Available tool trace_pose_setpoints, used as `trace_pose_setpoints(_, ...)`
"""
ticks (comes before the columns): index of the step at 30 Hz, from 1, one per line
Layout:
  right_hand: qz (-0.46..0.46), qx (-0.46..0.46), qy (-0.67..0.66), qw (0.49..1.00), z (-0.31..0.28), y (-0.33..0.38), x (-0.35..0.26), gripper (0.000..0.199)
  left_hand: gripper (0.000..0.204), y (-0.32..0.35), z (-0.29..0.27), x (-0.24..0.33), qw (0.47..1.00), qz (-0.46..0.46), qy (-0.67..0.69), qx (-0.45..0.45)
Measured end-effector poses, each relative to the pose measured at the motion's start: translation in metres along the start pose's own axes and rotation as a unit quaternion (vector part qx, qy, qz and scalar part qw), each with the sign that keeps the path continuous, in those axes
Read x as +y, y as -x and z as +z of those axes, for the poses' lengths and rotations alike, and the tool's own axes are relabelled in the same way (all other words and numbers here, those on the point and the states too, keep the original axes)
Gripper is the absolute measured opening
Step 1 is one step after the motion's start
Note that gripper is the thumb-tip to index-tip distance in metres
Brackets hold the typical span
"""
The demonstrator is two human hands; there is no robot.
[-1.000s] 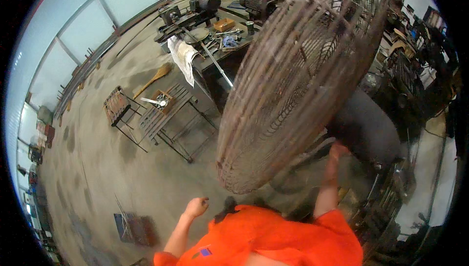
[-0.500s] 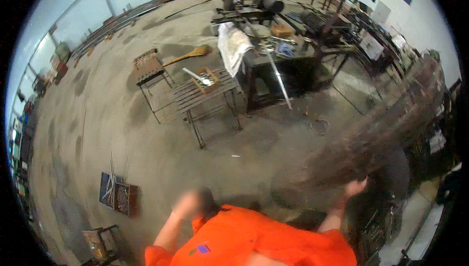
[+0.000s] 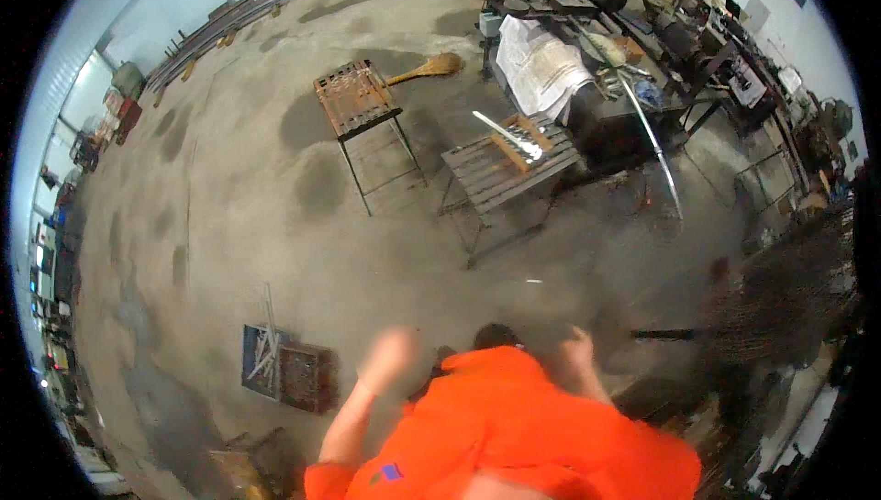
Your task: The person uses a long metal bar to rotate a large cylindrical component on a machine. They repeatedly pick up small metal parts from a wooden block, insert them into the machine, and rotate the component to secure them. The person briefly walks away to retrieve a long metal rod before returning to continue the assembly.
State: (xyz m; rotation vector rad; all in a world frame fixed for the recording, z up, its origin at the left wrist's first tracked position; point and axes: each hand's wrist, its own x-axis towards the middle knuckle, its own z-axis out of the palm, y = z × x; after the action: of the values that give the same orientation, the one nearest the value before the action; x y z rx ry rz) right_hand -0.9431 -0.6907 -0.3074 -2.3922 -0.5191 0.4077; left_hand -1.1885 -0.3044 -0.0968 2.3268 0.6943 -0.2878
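Note:
My left hand [image 3: 390,358] is raised over the concrete floor, to the right of a dark box [image 3: 310,376]. Blur hides its fingers, so its grip cannot be told. On the other side of my orange-clad body, my right hand [image 3: 578,350] is stretched forward with loosely parted fingers and nothing visible in it. A dark bar [image 3: 663,335] sticks out toward it from a large dark shape at the right, apart from the hand. Beside the dark box lies a blue tray [image 3: 250,350] with thin pale rods [image 3: 267,353].
Ahead stand a rusty slotted stand [image 3: 356,101] and a slatted metal table [image 3: 482,179] bearing a wooden tray [image 3: 526,161]. Farther right is a cluttered workbench draped with a white cloth [image 3: 541,64]; a long metal bar [image 3: 653,138] leans there. A broom [image 3: 431,69] lies behind the stand.
The view has turned left, so the stands and bench appear farther right. My right hand has come away from the large dark shape and nearer my body. My left hand stays raised.

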Motion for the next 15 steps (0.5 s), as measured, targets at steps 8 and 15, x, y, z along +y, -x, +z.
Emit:
trace_pose_setpoints(8, -0.43, -0.077, -0.066, 0.897, -0.001, -0.15, -0.465, 0.069, 0.048, -0.159, -0.127, -0.048, 0.772, 0.064, 0.632, -0.019)
trace_pose_setpoints(15, -0.593, -0.105, -0.099, 0.792, 0.08, -0.242, -0.622, 0.076, 0.045, -0.242, -0.215, -0.085, 0.575, -0.005, 0.818, -0.001)
